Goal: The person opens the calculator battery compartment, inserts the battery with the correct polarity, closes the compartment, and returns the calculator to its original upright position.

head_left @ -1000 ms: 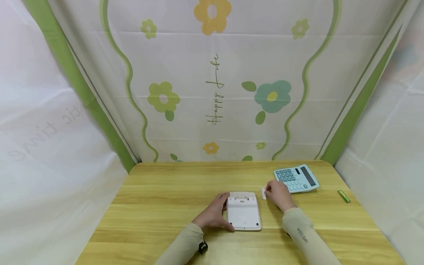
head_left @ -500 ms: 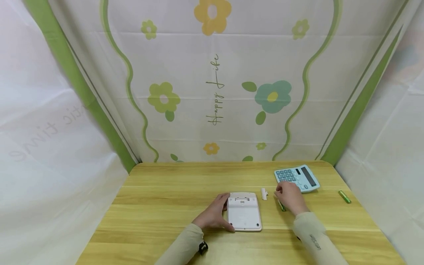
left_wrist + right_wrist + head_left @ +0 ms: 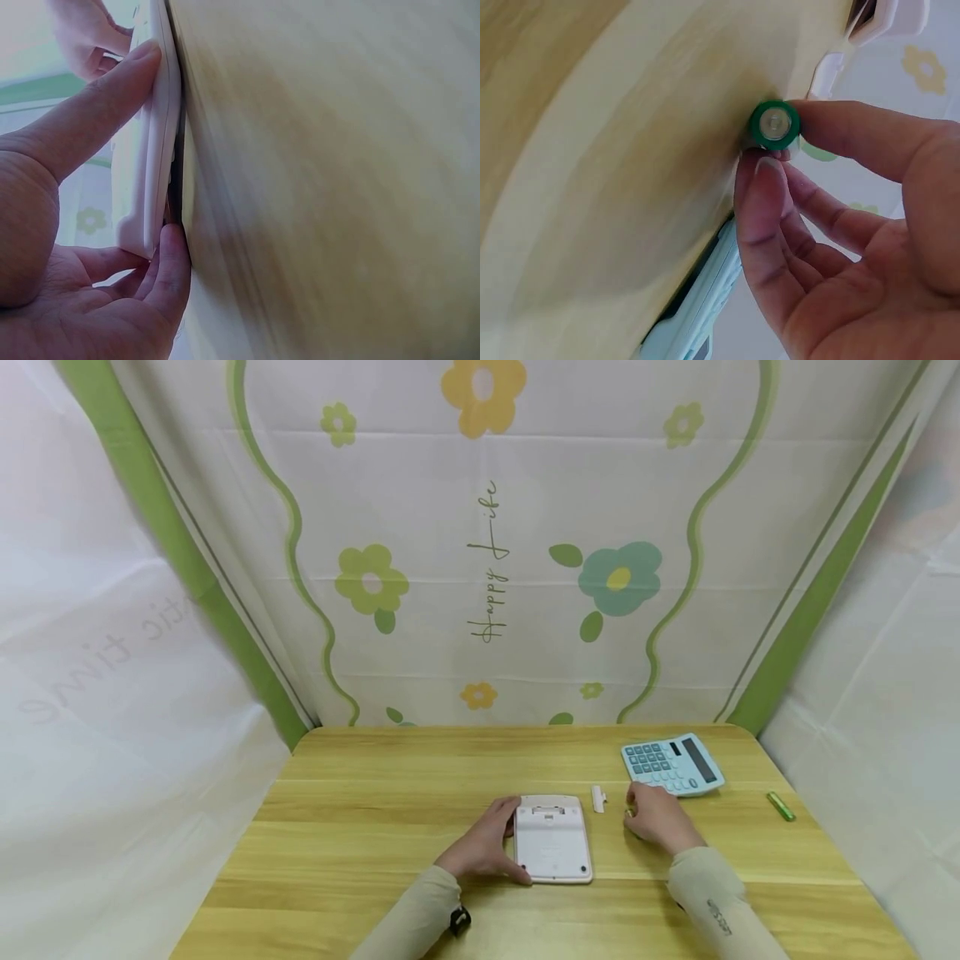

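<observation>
A white calculator lies face down on the table, its battery slot showing near the far edge. My left hand grips its left side, thumb at the near corner; in the left wrist view a fingertip reaches down beside its underside. To the right of it, a small white battery cover rests on the tabletop. My right hand pinches a green battery between thumb and fingers, close over the wood. The right wrist view shows the battery end-on; the head view mostly hides it behind the hand.
A light blue calculator lies face up just beyond my right hand. Farther right, a second green battery lies on the wooden table. White flowered cloth closes in the back and both sides.
My right hand has moved right, away from the white battery cover, and picked up the green battery that lay under it on the table. My left hand and the white calculator have stayed put.
</observation>
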A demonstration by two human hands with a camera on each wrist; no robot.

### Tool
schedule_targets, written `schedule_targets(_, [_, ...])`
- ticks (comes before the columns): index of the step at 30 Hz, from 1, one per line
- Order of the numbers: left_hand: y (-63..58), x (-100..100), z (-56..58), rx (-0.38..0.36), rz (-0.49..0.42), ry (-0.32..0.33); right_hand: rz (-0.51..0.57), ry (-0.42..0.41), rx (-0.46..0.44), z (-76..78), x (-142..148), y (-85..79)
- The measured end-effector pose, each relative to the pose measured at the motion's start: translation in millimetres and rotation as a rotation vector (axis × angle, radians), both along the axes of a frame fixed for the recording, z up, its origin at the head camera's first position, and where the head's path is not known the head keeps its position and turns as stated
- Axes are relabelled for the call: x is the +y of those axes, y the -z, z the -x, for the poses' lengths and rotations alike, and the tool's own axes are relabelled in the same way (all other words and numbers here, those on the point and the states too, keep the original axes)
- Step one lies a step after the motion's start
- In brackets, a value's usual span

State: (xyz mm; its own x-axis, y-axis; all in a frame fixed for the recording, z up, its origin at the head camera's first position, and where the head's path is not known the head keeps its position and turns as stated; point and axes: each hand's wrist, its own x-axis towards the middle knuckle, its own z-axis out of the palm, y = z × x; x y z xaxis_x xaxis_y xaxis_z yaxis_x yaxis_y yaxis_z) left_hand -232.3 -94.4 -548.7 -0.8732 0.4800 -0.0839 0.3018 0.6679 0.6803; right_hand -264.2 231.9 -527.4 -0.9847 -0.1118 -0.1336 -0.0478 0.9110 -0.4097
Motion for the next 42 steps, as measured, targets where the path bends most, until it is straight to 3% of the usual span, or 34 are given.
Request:
schedule_targets(8, [1.1, 0, -0.2, -0.001, -0.003, 0.004, 0.006, -0.005, 0.038, -3.5, -4, -7.3])
schedule_targets(18, [-3.1, -1, -3.0, -0.02, -0.023, 0.004, 0.142, -0.054, 0.161, -5.7, -17, -26.0])
schedule_targets(30, [-2.9, -4, -2.4, 0.004, -0.016, 0.013, 0.33, -0.142, 0.266, -12.2, -27, -36.0])
schedule_targets(42, [-4.3, 0, -3.1, 0.001, -0.027, 0.012, 0.359, -0.163, 0.334, -17.1, -27, -42.1])
